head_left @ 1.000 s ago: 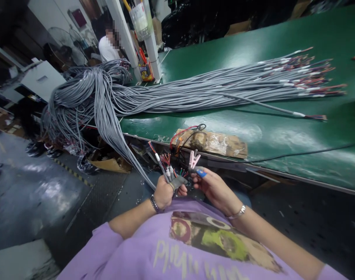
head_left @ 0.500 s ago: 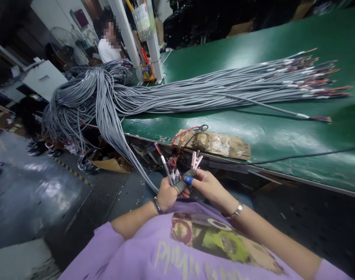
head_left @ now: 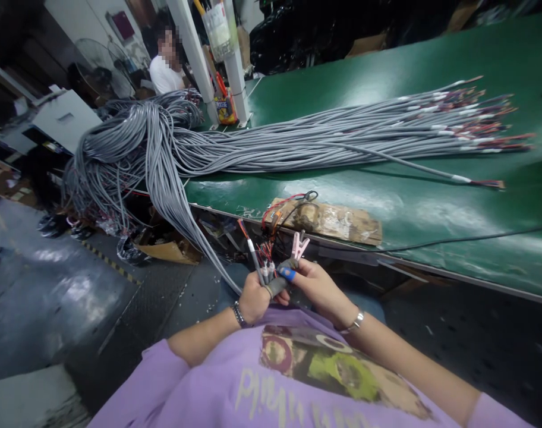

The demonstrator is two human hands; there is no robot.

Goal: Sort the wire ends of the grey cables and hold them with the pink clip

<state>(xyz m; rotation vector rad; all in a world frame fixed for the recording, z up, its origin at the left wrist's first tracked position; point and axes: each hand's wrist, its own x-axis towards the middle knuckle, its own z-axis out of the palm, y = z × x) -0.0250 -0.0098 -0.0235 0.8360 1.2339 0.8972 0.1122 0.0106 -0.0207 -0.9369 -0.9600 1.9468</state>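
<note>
Below the table's front edge, my left hand (head_left: pixel 253 300) is closed round the ends of several grey cables (head_left: pixel 254 261), whose stripped coloured wires (head_left: pixel 265 248) point upward. A grey-green wrap (head_left: pixel 277 286) covers its thumb. Close against it on the right, my right hand (head_left: pixel 313 282) has its fingers pinched together by the cable ends, with blue tape (head_left: pixel 287 273) round the thumb. What those fingertips hold is hidden. A pink clip (head_left: pixel 300 245) rises just beyond them; I cannot tell whether the hand touches it.
A thick bundle of grey cables (head_left: pixel 271 145) runs along the green table (head_left: pixel 431 220) and hangs over its left side. A worn wooden board (head_left: pixel 342 223) with red and black leads lies at the front edge. Behind a white post (head_left: pixel 238 83) is another person (head_left: pixel 166 74).
The hands stay together at almost the same spot. My right hand and wrist have shifted slightly left, and the held wire ends have tilted a little.
</note>
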